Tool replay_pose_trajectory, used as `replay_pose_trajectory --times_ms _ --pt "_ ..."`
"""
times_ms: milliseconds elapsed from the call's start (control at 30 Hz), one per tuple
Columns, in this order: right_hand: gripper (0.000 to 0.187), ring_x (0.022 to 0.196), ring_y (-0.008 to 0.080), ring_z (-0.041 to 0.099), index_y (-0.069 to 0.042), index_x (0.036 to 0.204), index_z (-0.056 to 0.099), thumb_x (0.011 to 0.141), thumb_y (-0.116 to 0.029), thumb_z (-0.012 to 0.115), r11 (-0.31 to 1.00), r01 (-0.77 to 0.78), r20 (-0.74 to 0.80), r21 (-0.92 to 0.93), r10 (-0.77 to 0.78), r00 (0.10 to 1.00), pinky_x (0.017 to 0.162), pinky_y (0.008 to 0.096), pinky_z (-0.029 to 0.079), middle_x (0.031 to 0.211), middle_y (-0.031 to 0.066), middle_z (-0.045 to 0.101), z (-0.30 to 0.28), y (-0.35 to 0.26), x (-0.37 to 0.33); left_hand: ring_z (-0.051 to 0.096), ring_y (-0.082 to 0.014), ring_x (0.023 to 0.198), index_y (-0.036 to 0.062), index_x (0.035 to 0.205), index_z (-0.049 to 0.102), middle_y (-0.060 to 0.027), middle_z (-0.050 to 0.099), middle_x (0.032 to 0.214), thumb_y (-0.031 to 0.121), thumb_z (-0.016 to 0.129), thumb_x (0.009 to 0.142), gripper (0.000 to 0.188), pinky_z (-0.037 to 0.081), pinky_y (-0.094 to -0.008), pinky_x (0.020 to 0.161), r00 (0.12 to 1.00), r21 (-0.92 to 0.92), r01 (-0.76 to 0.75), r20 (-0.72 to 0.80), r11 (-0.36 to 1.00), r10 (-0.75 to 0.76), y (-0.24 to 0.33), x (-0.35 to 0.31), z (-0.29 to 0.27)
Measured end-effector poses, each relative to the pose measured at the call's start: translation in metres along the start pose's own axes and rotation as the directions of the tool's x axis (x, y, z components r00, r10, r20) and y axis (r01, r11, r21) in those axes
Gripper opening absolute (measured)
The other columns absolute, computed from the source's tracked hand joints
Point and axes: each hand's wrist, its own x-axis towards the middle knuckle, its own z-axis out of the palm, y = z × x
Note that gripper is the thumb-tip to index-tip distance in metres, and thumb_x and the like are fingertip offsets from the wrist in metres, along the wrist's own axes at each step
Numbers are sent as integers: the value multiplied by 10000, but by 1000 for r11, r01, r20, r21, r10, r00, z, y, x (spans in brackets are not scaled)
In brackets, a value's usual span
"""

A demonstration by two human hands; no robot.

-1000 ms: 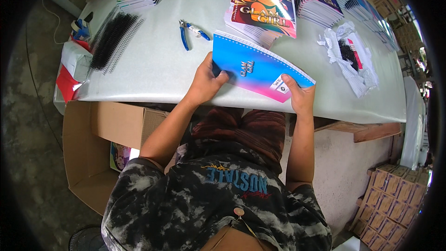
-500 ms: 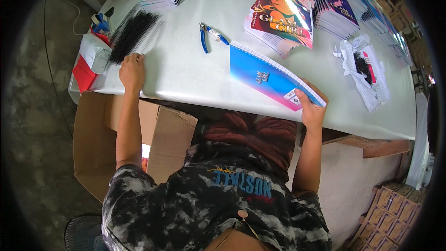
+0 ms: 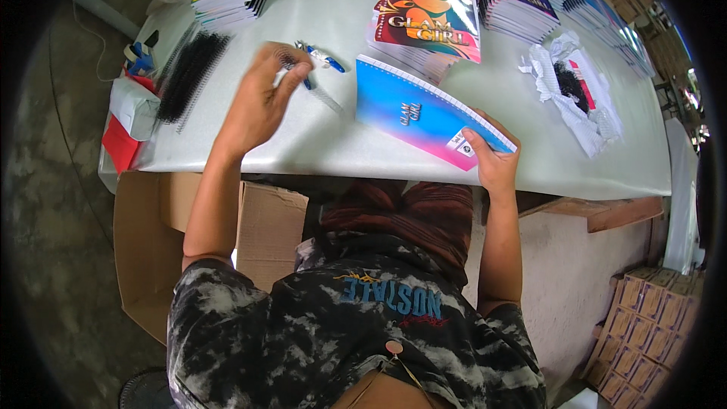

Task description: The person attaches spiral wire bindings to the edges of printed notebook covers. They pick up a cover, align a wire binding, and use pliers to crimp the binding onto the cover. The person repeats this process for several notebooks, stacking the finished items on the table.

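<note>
A broad desk with a pale, smooth covering [image 3: 318,151] spread under and around the blue-and-pink paper notebook [image 3: 424,117], the landmark here. An open tan cardboard box [image 3: 274,235] stood below and to the left of that notebook. Beyond it to the right rose a tall stack of purple-covered notebooks [image 3: 522,11]; nearer, just behind it, lay a pile topped by a red-and-orange illustrated cover [image 3: 428,19]. Crumpled white wrapping paper [image 3: 604,113] lay to its right, and a bundle of black spiral coils [image 3: 189,79] well to its left. At the notebook's right end, the right hand [image 3: 496,159] had its fingers closed on it, thumb on top. To its left, the left hand [image 3: 265,98], blurred, had its fingers curled nearly closed around a thin dark spiral coil [image 3: 327,98]. Blue-handled metal pliers [image 3: 333,65] lay between that hand and the notebook, partly hidden.
</note>
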Motion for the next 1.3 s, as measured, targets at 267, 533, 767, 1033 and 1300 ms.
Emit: replay_pose_trajectory --times_ms 267,533,767,1033,1300 --pt "274 795 73 564 46 1083 603 809 36 622 998 -44 -30 44 45 999 699 201 461 945 62 647 1 3 0 414 -100 649 21 877 580 -37 494 719 365 445 947 376 383 -256 616 950 -275 229 271 934 -154 -16 11 34" --pt "245 770 72 571 35 1061 624 817 12 622 1000 -17 48 -7 18 999 698 205 465 897 50 658 -1 -2 1 418 -67 666 36 847 559 -4 459 693 310 470 943 303 362 -207 585 814 -436 544 482 717 -325 -12 29 26" --pt "222 766 85 581 29 1048 633 829 9 602 998 -33 60 55 30 998 706 212 473 907 82 670 0 -5 2 519 -127 764 18 930 554 -59 557 910 56 602 839 110 462 -281 651 924 -222 51 381 974 39 7 44 8" --pt "266 824 136 626 32 1065 623 805 57 573 996 68 129 -59 -59 990 748 242 493 1002 111 665 8 -1 -4 553 -296 829 35 871 586 -99 582 852 91 668 737 168 440 -368 745 893 276 -358 380 892 241 31 47 -1" --pt "352 956 237 641 27 1082 616 747 101 537 967 235 190 -102 -213 958 835 281 490 1064 167 638 12 7 -9 534 -262 929 72 897 560 -74 575 964 157 727 670 294 408 -364 805 772 329 -439 614 836 164 38 48 -11"
